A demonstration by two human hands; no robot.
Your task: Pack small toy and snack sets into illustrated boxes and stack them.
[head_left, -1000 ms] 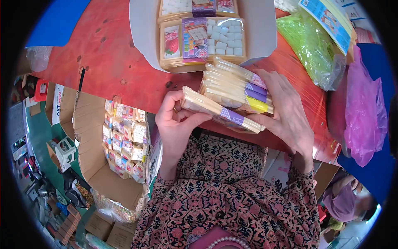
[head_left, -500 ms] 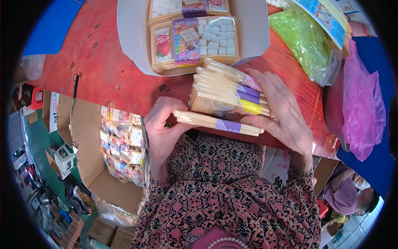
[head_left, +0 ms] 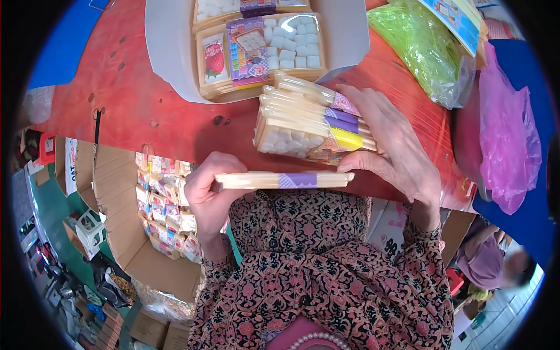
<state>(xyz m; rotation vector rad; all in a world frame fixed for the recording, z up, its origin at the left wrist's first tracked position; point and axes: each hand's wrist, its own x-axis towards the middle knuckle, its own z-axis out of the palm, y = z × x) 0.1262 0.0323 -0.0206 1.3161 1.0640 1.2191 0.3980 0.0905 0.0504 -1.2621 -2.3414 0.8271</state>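
Note:
My left hand (head_left: pixel 211 189) grips one end of a flat plastic tray pack (head_left: pixel 280 180) with a purple paper band, seen edge-on above my lap. My right hand (head_left: pixel 392 149) is closed round the right end of a stack of similar packs (head_left: pixel 297 119), banded in purple, yellow and pink; white marshmallow-like pieces show through the nearest one. The right thumb lies close to the far end of the single pack; whether it touches I cannot tell. Just beyond, a white open carton (head_left: pixel 175 61) holds more packs (head_left: pixel 262 52) lying face up.
The red table (head_left: pixel 134 87) has knots and dark holes. To the left below it stands a brown cardboard box (head_left: pixel 125 204) with many small packs. At right lie a bag of green shredded filler (head_left: pixel 420 49) and a pink plastic bag (head_left: pixel 510 134). Another person (head_left: pixel 484 259) sits at lower right.
My left hand has drawn the single pack left and slightly down, apart from the stack, and levelled it. The stack stays in my right hand. The whole view has shifted a little.

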